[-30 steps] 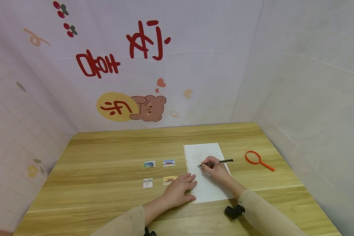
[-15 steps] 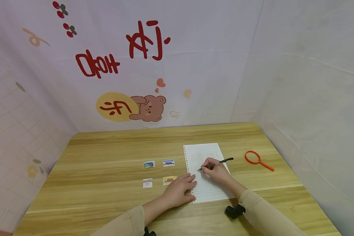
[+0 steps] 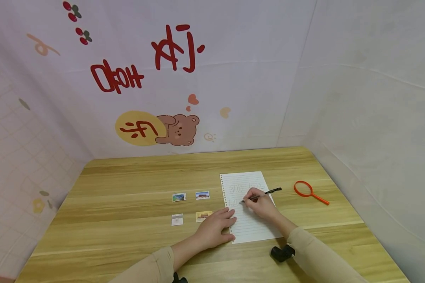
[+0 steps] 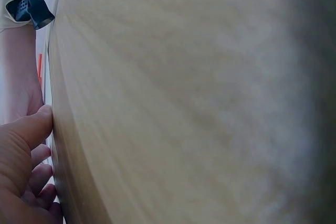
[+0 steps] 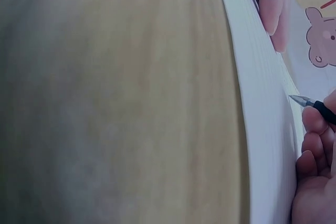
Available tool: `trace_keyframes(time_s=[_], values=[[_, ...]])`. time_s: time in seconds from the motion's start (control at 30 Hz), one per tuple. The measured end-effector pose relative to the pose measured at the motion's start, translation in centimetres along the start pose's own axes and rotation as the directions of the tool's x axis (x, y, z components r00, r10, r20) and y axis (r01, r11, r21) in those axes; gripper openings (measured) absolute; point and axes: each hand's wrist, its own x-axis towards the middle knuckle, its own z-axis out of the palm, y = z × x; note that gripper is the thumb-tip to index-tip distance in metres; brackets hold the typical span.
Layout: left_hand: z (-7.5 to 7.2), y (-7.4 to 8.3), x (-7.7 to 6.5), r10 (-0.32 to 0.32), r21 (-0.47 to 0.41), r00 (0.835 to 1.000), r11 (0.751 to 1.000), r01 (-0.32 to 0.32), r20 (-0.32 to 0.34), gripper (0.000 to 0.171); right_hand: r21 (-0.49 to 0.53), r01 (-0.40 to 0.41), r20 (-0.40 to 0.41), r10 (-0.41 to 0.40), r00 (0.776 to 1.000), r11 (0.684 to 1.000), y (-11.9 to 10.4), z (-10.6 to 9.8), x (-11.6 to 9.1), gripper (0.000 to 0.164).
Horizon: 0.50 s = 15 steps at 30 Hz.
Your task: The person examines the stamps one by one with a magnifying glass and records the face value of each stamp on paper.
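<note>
My right hand (image 3: pixel 263 206) pinches a black pen (image 3: pixel 275 190), its tip on the lined sheet of paper (image 3: pixel 253 230) beside the second line of handwriting. In the right wrist view, the pen's metal tip (image 5: pixel 300 100) juts from between thumb and finger, with the other fingers curled below. My left hand (image 3: pixel 214 230) rests with spread, relaxed fingers on the sheet's punched left edge. Just left of it lies a yellow postage stamp (image 3: pixel 202 216), partly covered by the hand. A grey-white stamp (image 3: pixel 177 220), a blue building stamp (image 3: pixel 202 195) and a green landscape stamp (image 3: pixel 179 197) lie nearby.
A red magnifying glass (image 3: pixel 318 197) lies right of the paper on the wooden table (image 3: pixel 127 236). Black wrist devices sit under both sleeves, one (image 3: pixel 282 253) by the right forearm. Printed white cloth (image 3: pixel 248 86) stands behind and along the sides.
The pen tip has moved slightly down and then right, and more strokes show in the second handwritten line. The left hand, paper, stamps and magnifying glass stay put.
</note>
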Motion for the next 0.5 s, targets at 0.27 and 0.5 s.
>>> trace_keyframes(time_s=[0.27,0.5], values=[[0.1,-0.05,0.04,-0.002,0.002,1.0,1.0,0.002,-0.005,0.055,-0.013,0.021,-0.05,-0.021,0.999,1.0,-0.07,0.31,0.18,0.005],[-0.01,0.03,0.02,-0.003,-0.002,1.0,1.0,0.003,-0.005,0.055,-0.042,0.002,-0.035,-0.003,0.999,0.999,-0.37,0.31,0.16,0.004]])
